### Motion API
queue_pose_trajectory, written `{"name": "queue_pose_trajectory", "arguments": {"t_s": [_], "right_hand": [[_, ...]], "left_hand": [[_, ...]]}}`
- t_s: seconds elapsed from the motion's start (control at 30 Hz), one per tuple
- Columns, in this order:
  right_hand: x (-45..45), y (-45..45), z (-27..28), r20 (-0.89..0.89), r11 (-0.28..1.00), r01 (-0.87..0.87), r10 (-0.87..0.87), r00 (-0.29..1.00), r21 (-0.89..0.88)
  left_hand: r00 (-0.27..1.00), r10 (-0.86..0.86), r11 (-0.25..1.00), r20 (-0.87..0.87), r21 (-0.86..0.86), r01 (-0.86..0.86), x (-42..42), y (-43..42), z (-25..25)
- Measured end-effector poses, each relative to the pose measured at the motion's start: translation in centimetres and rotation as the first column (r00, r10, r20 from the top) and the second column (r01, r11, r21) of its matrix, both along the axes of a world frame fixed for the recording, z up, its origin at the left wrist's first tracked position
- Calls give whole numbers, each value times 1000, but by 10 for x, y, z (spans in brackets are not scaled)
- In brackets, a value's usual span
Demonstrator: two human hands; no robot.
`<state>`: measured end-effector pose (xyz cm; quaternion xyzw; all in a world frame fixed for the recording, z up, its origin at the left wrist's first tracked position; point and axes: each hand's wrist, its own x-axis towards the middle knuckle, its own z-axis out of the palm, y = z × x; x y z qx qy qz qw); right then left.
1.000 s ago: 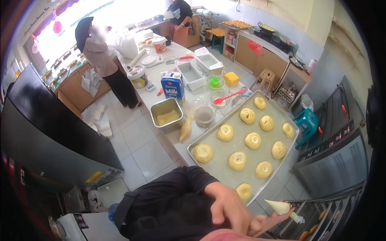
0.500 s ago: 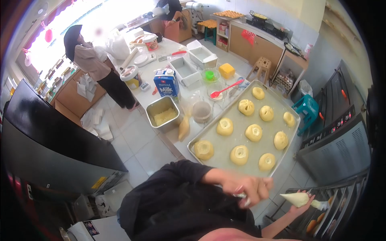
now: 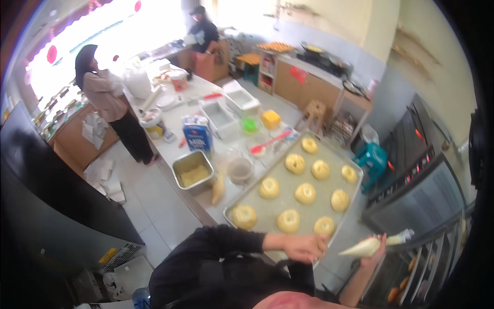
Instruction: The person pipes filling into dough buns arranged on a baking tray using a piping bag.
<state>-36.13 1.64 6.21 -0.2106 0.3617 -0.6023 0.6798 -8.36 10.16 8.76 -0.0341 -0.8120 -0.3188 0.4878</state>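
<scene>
My right hand (image 3: 376,253) is closed around a piping bag (image 3: 358,249) filled with pale cream, its tapered tip pointing left. Just left of that tip is my left hand (image 3: 304,248), with curled fingers; whatever lies inside them is hidden. Beyond both hands, a large baking tray (image 3: 337,219) carries several round, pale yellow dough buns, many with a hollow or slit on top. One bun (image 3: 324,226) sits close to my left hand, at the tray's near edge. Another filled piping bag (image 3: 218,189) lies on the table beside a metal tin (image 3: 193,172) with yellowish contents.
On the table (image 3: 175,149) stand a blue milk carton (image 3: 197,134), loaf tins (image 3: 220,117), a red spatula (image 3: 270,142) and a yellow block (image 3: 271,119). An oven (image 3: 411,190) and tray rack (image 3: 411,278) are at right. Two people (image 3: 105,98) stand farther back.
My view has tilted upward, so the table and tray sit lower and further left. My left hand has moved slightly left and its fingers look more tucked in. The piping bag stays in my right hand.
</scene>
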Motion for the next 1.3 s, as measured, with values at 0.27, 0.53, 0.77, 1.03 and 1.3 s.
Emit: {"name": "queue_pose_trajectory", "arguments": {"t_s": [0.27,0.53,0.77,1.03,1.3], "right_hand": [[3,10,41,136,991,-17,35,990,-130],[14,9,14,271,955,102,-24,962,-279],[31,32,-11,215,942,309,-277,936,-129],[6,34,-24,235,925,315,-265,935,-212],[-5,29,-34,245,933,322,-278,929,-161]], "left_hand": [[982,-185,908,-38,375,186,10,47,14],[864,-494,691,-96,560,457,26,73,51],[741,-625,744,244,472,473,44,59,60],[816,518,805,-256,470,-363,108,51,67],[547,834,450,68,489,-747,186,41,62]]}}
